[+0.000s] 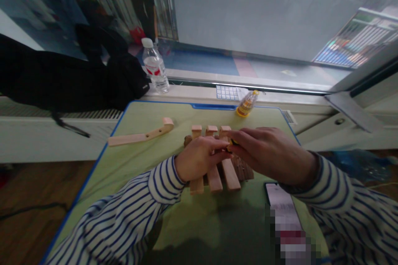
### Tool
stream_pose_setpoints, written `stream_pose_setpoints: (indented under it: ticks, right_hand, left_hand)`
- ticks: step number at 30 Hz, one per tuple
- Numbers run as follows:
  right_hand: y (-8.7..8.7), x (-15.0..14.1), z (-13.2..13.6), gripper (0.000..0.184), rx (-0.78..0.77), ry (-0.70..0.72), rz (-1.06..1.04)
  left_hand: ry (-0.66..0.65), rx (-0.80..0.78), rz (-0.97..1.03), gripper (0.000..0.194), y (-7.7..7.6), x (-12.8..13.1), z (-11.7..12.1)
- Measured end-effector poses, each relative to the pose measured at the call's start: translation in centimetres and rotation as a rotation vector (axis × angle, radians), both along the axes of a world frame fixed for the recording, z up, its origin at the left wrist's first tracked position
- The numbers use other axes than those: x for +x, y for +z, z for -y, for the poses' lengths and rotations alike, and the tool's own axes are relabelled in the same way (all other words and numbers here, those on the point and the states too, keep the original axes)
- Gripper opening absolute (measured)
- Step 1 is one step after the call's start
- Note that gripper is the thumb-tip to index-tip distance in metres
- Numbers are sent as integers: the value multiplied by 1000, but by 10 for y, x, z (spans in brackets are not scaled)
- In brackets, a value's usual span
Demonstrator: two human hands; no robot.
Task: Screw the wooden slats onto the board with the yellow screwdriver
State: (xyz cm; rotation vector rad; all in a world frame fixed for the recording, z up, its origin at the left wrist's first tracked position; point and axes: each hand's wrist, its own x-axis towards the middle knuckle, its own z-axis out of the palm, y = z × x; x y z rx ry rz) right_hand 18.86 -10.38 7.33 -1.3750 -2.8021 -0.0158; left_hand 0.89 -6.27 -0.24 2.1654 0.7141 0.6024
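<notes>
My right hand (270,151) is closed around a small yellow-and-black object (231,144), mostly covered by the fingers, so its kind is hidden. My left hand (199,157) has thumb and fingers pinched at the near end of that object; whatever lies between its fingertips is too small to make out. Beneath both hands, three pale wooden strips (230,174) with blocks at their far ends rest side by side across a brown, ridged wooden piece (244,167). A similar wooden strip (133,138) with two holes and an end block lies apart at the table's left.
The green table (174,223) has a blue edge. A small yellow-capped bottle (247,104) stands at its back, and a phone (284,203) lies near my right forearm. Behind, a water bottle (156,68) and a black bag or garment (124,74) sit by the window.
</notes>
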Motion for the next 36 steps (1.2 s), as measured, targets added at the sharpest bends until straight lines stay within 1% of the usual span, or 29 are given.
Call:
stream_pose_setpoints:
  ticks: [6,9,12,18,21,23,26,30,36]
  right_hand:
    - [-5,-6,6,23,78,-39,-22]
    - [-7,-8,7,25,111,-39,-48]
    - [-7,-8,7,28,85,-59,-66]
    - [-6,-8,8,29,74,-91,-66]
    - [-2,-8,9,33,61,-104,-75]
    - [3,-7,9,38,45,-73,-108]
    - [13,-4,9,48,-6,16,-149]
    - [21,-1,4,40,-91,107,-109]
    - [18,-2,0,33,-146,110,-90]
  left_hand:
    - [-72,-42,30,19,-1,-2,-3]
    - [-71,-47,45,20,-1,-3,-3]
    - [-33,-43,47,19,1,-2,0]
    - [140,75,-10,21,1,0,7]
    - [169,112,-34,18,0,1,8]
    - [178,133,-52,22,1,0,8]
    - [186,147,-52,26,2,0,9]
    - [179,157,-41,22,1,1,10]
    - [160,181,-82,18,-3,0,9]
